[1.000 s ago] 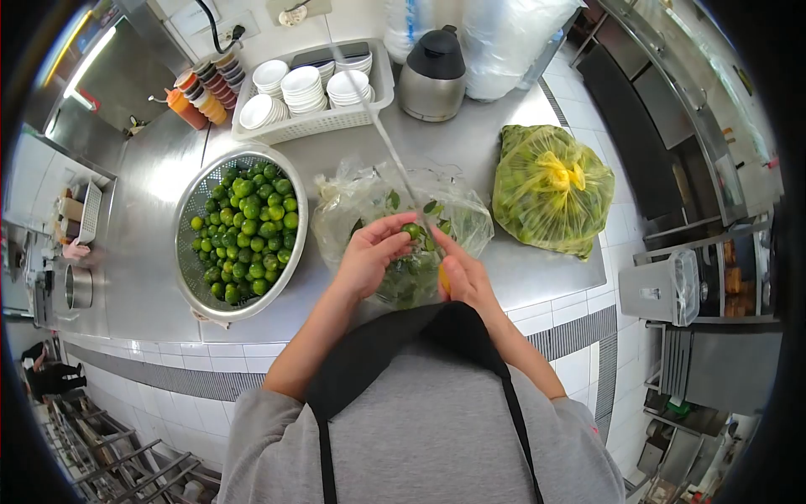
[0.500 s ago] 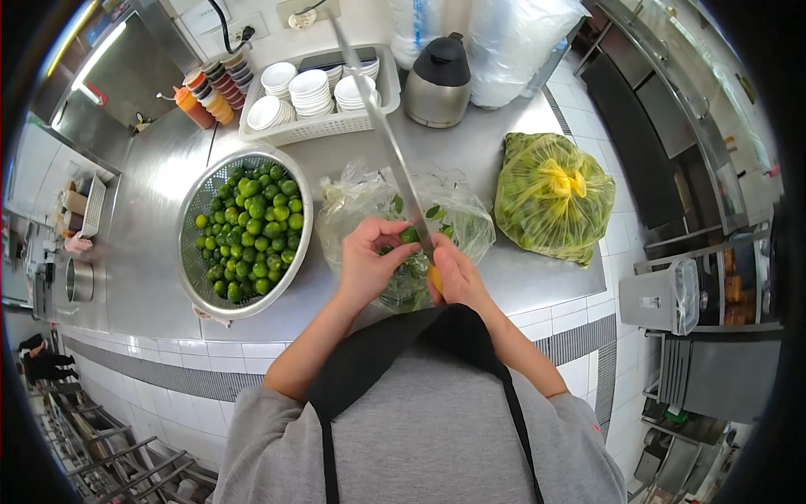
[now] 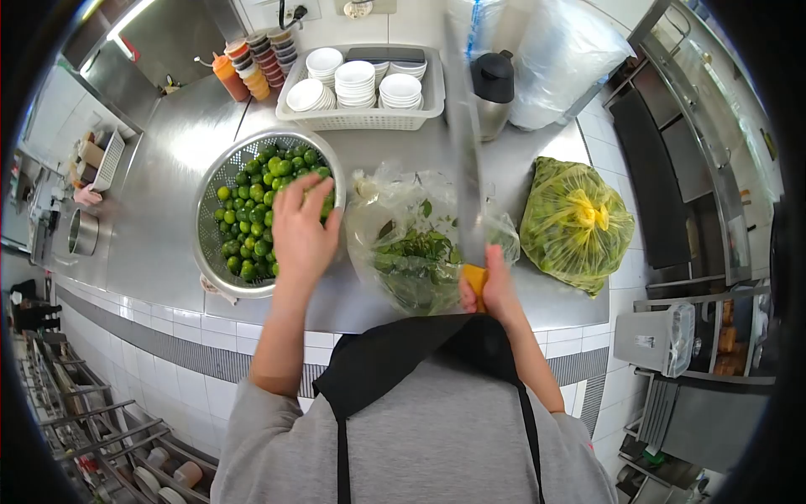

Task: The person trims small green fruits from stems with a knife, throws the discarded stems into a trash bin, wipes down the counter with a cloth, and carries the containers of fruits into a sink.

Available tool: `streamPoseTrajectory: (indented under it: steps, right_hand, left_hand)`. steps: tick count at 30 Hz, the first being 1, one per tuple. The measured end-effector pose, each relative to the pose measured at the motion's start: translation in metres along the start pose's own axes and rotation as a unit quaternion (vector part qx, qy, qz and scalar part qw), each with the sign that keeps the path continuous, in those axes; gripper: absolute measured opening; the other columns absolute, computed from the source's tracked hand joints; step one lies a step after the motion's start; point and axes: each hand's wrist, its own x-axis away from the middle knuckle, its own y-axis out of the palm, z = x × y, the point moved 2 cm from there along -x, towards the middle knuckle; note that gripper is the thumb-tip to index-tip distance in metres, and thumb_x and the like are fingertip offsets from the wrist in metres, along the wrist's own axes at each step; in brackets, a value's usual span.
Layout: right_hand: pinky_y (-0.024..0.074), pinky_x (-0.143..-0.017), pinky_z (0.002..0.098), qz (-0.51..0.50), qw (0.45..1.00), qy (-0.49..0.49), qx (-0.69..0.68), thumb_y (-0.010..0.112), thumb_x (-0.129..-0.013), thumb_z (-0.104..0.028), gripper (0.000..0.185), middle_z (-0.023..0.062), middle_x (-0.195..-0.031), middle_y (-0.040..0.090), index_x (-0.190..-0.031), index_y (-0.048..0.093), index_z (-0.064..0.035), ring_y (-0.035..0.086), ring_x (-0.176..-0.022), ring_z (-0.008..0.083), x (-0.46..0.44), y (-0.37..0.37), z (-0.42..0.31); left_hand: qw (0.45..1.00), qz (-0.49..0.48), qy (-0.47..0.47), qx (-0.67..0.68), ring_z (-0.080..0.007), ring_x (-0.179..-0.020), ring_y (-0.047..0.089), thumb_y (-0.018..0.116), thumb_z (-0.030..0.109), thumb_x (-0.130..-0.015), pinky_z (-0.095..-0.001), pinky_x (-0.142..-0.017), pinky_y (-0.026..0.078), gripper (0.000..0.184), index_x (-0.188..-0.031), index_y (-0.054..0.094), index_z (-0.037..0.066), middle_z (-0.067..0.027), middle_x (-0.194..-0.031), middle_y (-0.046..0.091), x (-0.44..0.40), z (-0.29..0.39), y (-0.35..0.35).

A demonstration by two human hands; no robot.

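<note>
My left hand (image 3: 302, 233) is over the right side of a metal colander (image 3: 205, 245), fingers spread and slightly blurred. Small green limes (image 3: 249, 220) are heaped inside the colander, and the hand covers some of them. No fruit shows between the fingers. In my right hand (image 3: 499, 290) is a long knife (image 3: 468, 181) by its yellow handle, the blade pointing up and away and smeared by motion. Left of the knife lies an opened clear plastic bag (image 3: 367, 220) with green leaves and stems (image 3: 417, 254) in it.
A tied bag of greens (image 3: 579, 223) sits at the counter's right. Along the back stand a white basket (image 3: 369, 120) of small white dishes, a thermal jug (image 3: 492, 94), rolls of plastic bags (image 3: 558, 71) and an orange squeeze bottle (image 3: 228, 78) beside stacked sauce cups.
My left hand has moved left from the knife to the colander, and the small lime it pinched no longer shows there. My right hand has shifted right with the knife. The view has shifted.
</note>
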Motion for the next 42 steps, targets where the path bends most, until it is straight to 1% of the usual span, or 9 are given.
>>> streamPoseTrajectory:
  steps: [3, 5, 9, 18, 21, 30, 34, 39, 42]
  right_hand:
    - [0.0307, -0.035, 0.0256, 0.054, 0.998, 0.011, -0.043, 0.014, -0.086, -0.063, 0.066, 0.0019, -0.043, 0.032, -0.122, 0.041, -0.015, 0.033, -0.034, 0.0137, 0.005, -0.034, 0.006]
    - [0.032, -0.036, 0.0245, 0.051, 0.994, -0.044, -0.08, 0.016, -0.089, -0.056, 0.061, 0.0015, -0.045, 0.033, -0.133, 0.029, -0.0168, 0.033, -0.035, 0.0122, 0.02, -0.038, -0.008]
    - [0.0283, -0.033, 0.0243, 0.095, 0.986, -0.102, -0.097, 0.016, -0.084, -0.065, 0.071, 0.0001, -0.042, 0.028, -0.134, 0.029, -0.0157, 0.028, -0.032, 0.0112, 0.038, -0.045, -0.015]
    - [0.029, -0.033, 0.0239, 0.129, 0.979, -0.119, -0.105, 0.017, -0.087, -0.06, 0.066, 0.0005, -0.042, 0.028, -0.134, 0.029, -0.0147, 0.028, -0.032, 0.0112, 0.057, -0.052, -0.001]
    - [0.0309, -0.034, 0.024, 0.113, 0.981, -0.117, -0.11, 0.019, -0.089, -0.055, 0.061, 0.0014, -0.044, 0.031, -0.133, 0.03, -0.0137, 0.031, -0.034, 0.0113, 0.054, -0.051, -0.001]
    - [0.0335, -0.038, 0.0236, 0.062, 0.991, -0.082, -0.081, 0.028, -0.092, -0.047, 0.054, 0.0033, -0.05, 0.039, -0.13, 0.031, -0.009, 0.037, -0.039, 0.0111, 0.034, -0.034, 0.004]
    - [0.0337, -0.038, 0.0235, 0.028, 0.992, -0.117, -0.041, 0.029, -0.091, -0.048, 0.054, 0.0028, -0.05, 0.039, -0.129, 0.031, -0.0091, 0.037, -0.04, 0.0107, 0.032, -0.026, -0.002]
    - [0.0334, -0.038, 0.0226, 0.042, 0.991, -0.121, -0.042, 0.031, -0.091, -0.048, 0.054, 0.0021, -0.05, 0.039, -0.128, 0.034, -0.0092, 0.037, -0.039, 0.0096, 0.038, -0.031, -0.002]
    - [0.0332, -0.038, 0.0221, 0.031, 0.99, -0.126, -0.05, 0.032, -0.091, -0.046, 0.052, 0.0016, -0.049, 0.039, -0.128, 0.035, -0.0095, 0.037, -0.039, 0.0094, 0.04, -0.032, -0.002]
  left_hand:
    - [0.993, -0.035, 0.04, 0.108, -0.0292, -0.089, 0.055, 0.062, 0.003, -0.067, -0.0375, -0.077, 0.045, 0.024, -0.091, 0.061, 0.005, -0.0117, -0.096, 0.058, -0.002, 0.012, 0.017]
    - [0.948, -0.204, 0.025, 0.241, -0.0298, -0.084, 0.056, 0.058, 0.005, -0.071, -0.0368, -0.073, 0.046, 0.019, -0.089, 0.061, 0.004, -0.0131, -0.09, 0.058, 0.01, 0.036, 0.059]
    - [0.9, -0.343, 0.147, 0.226, -0.0315, -0.083, 0.056, 0.054, 0.011, -0.073, -0.039, -0.071, 0.046, 0.019, -0.091, 0.06, 0.005, -0.0141, -0.084, 0.056, 0.035, 0.089, 0.167]
    - [0.86, -0.354, 0.251, 0.267, -0.0342, -0.089, 0.055, 0.058, 0.011, -0.067, -0.0402, -0.077, 0.045, 0.032, -0.098, 0.057, 0.006, -0.0173, -0.094, 0.058, 0.022, 0.138, 0.199]
    - [0.86, -0.431, 0.166, 0.217, -0.0329, -0.084, 0.056, 0.057, 0.009, -0.067, -0.0385, -0.074, 0.046, 0.032, -0.098, 0.058, 0.006, -0.0165, -0.092, 0.058, 0.017, 0.124, 0.182]
    - [0.892, -0.289, 0.103, 0.331, -0.027, -0.074, 0.059, 0.065, 0.014, -0.07, -0.0355, -0.067, 0.047, 0.03, -0.098, 0.059, 0.005, -0.0127, -0.083, 0.058, 0.036, 0.084, 0.162]
    - [0.903, -0.317, 0.071, 0.28, -0.0248, -0.077, 0.06, 0.065, 0.013, -0.07, -0.0333, -0.069, 0.048, 0.032, -0.1, 0.059, 0.003, -0.0124, -0.09, 0.059, 0.036, 0.091, 0.171]
    - [0.764, -0.411, -0.119, 0.483, -0.0184, -0.087, 0.059, 0.059, 0.008, -0.076, -0.0276, -0.074, 0.049, 0.032, -0.108, 0.055, 0.001, -0.0104, -0.101, 0.058, 0.024, 0.087, 0.142]
    - [0.505, -0.372, -0.301, 0.718, -0.0167, -0.089, 0.059, 0.055, 0.001, -0.079, -0.0262, -0.074, 0.05, 0.036, -0.114, 0.05, 0.001, -0.0093, -0.103, 0.057, 0.029, 0.079, 0.122]
